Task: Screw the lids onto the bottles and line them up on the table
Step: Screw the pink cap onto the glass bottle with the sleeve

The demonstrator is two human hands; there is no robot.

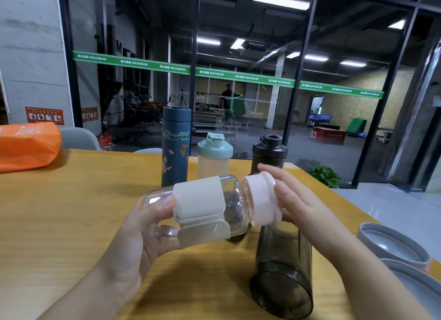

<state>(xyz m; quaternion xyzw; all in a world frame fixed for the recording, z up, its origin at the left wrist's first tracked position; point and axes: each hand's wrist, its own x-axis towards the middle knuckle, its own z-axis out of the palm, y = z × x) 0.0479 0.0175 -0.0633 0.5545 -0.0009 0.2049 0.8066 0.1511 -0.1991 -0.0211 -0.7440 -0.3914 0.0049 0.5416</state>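
I hold a clear glass bottle (235, 200) with a grey fabric sleeve sideways above the table. My left hand (133, 233) grips its base end. My right hand (290, 200) has fingers and thumb curled round the pale pink lid (261, 199) on its neck. Behind stand a dark blue patterned flask (175, 150), a shaker bottle with a mint green lid (214, 156) and a black bottle with a black lid (268, 152), in a row. A smoky grey bottle (282, 272) lies tilted below my right wrist.
Two round grey lids or containers (391, 245) sit at the right table edge. An orange bag (27, 145) lies at the far left. The wooden table (71, 224) ends at a glass wall behind the bottles; a chair back shows at the left.
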